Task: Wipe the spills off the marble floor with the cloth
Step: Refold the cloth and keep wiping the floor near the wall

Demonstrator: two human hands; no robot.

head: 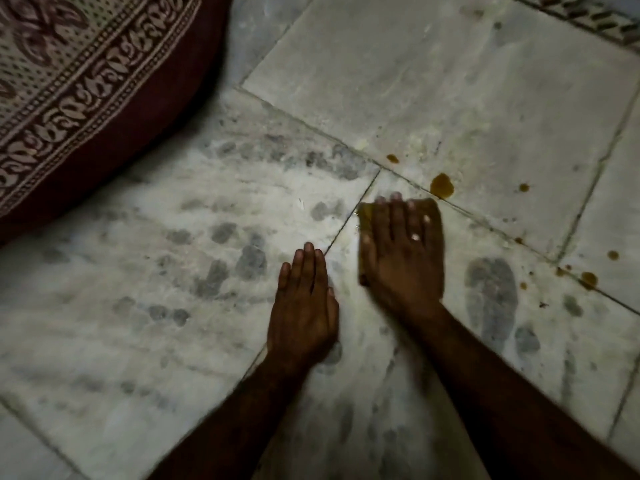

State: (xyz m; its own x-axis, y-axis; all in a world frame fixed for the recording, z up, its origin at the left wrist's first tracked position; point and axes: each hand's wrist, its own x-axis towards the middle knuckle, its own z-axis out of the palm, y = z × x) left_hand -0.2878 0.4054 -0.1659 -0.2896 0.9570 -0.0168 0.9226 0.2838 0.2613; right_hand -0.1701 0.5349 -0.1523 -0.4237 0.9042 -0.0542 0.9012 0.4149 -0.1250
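Down on the marble floor (173, 306), we have both hands flat. Our right hand (403, 258) lies spread, palm down, pressing a yellowish cloth (433, 209) to the stone; only its far edge and a strip beside the forefinger show, the rest being hidden under the palm. The fingers lie open over it rather than closed round it, which we judge suits scrubbing: weight goes straight down through the palm. A ring (415, 237) sits on one finger.

Our left hand (303, 306) rests empty on the floor just beside the right, fingers together and flat. We take it as a prop, bearing our weight as we lean forward.

The cloth sits at the meeting of the tile joints, just short of the biggest brown spill (442, 186). Smaller drops (392, 158) lie beyond it, and more (588, 279) are scattered to the right along the joint, well apart from the cloth. So the wiping is, by our reckoning, not yet finished, with the big spill closest to the cloth's leading edge.

A patterned maroon fabric (69, 81) lies at upper left, clear of the spills. We see no writing or brand anywhere.
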